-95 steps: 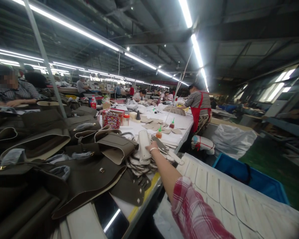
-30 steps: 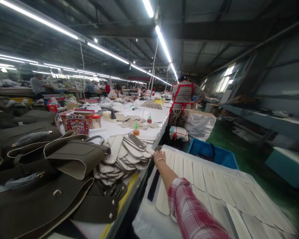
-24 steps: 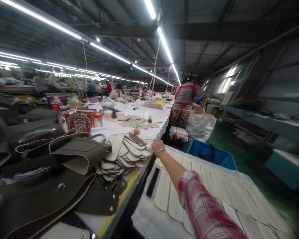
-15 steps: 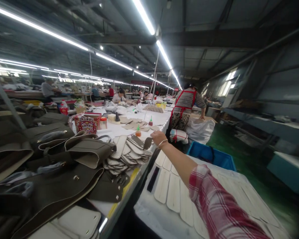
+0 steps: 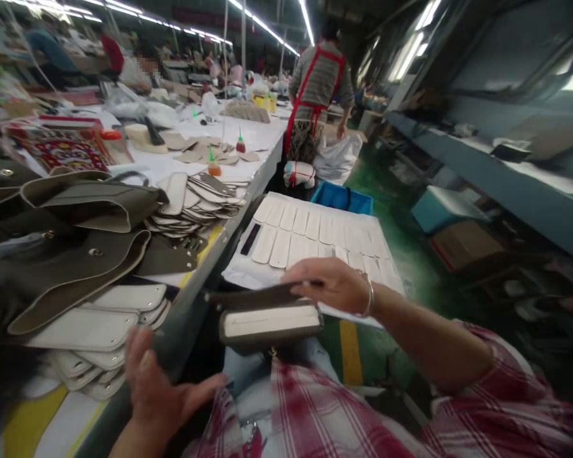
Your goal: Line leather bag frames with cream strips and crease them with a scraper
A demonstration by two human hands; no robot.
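Observation:
My right hand (image 5: 332, 283) pinches a dark olive leather flap (image 5: 260, 294), slightly blurred, with a small stud at its left end. Just below it, at my lap, is a dark olive leather-covered block (image 5: 267, 324) with a cream face; whether the flap touches it I cannot tell. Spread open and blurred, my left hand (image 5: 160, 388) is at the lower left with nothing in it. Beside it, at the table edge, lies a pile of pale flaps (image 5: 90, 327) with metal studs. A second heap of flaps (image 5: 193, 203) is farther up the table.
Dark leather bags (image 5: 86, 248) cover the left of the table. Glue bottles (image 5: 214, 166) stand beyond the flaps. Rows of pale strips (image 5: 291, 248) lie on a white-covered stand before me. Behind it are a blue crate (image 5: 342, 198) and a person in a red apron (image 5: 315, 95).
My right hand has drawn back from the flap heap to my lap, bringing the dark flap. My left hand and the leather-covered block have come into view as the camera tilted down.

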